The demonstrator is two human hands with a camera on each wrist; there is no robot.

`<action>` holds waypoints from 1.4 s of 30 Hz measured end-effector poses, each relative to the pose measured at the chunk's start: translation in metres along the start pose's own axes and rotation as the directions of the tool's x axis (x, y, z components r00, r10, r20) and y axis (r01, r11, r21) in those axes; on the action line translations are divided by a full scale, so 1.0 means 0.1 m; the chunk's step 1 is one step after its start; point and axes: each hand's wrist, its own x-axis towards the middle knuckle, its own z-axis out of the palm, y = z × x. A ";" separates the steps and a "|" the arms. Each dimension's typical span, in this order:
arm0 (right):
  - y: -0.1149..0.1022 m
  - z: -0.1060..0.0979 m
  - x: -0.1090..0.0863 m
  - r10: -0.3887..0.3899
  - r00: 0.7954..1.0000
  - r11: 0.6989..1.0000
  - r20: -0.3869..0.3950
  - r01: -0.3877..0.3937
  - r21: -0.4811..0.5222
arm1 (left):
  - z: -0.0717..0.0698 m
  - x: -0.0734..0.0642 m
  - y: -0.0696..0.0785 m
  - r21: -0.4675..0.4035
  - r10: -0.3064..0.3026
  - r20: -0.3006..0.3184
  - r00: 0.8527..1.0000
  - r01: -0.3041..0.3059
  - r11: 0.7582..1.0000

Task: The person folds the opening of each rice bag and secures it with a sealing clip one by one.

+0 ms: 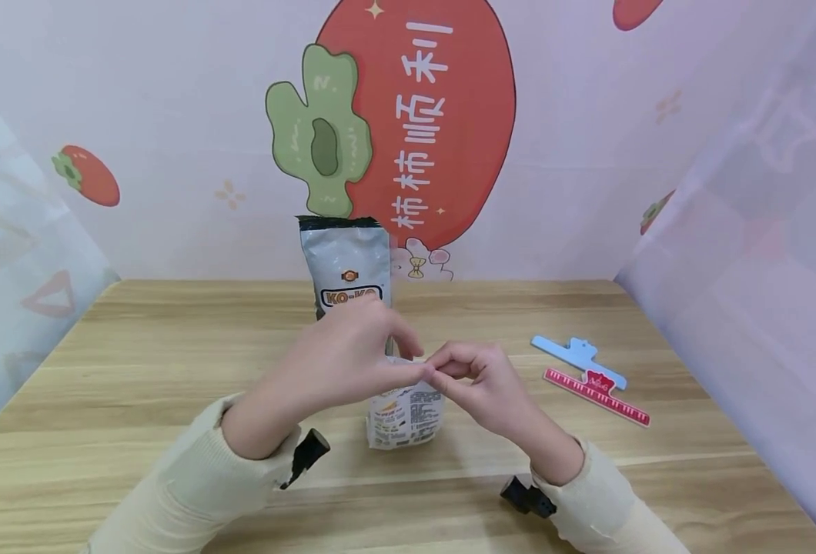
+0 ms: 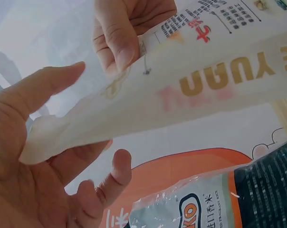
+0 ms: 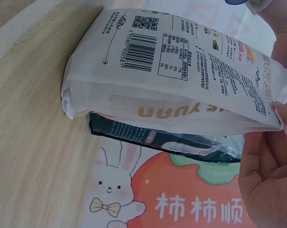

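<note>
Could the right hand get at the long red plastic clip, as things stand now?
Probably yes: nothing visible stands between the right grip and the long red plastic clip. However, the right grip pinches the white printed bag, so it should release that first.

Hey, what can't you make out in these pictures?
Head view: lower front of the KO-KO bag, hidden behind the left hand and white bag.
Head view: lettering on the red clip, too small.
Left wrist view: the white bag's base, cut off by the right edge.
</note>
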 end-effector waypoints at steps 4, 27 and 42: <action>0.01 0.02 0.00 -0.004 1.000 1.000 0.001 0.004 0.001 | 0.05 0.04 0.00 -0.016 -0.041 0.046 0.998 0.042 0.999; 0.02 0.05 -0.03 -0.251 0.968 0.964 0.026 0.253 -0.086 | 0.10 -0.10 -0.19 -0.097 0.073 -0.068 0.995 -0.080 0.992; 0.01 0.05 -0.06 -0.254 0.965 0.951 0.058 0.260 -0.164 | 0.04 -0.24 -0.23 -0.180 -0.024 -0.103 0.994 0.005 0.984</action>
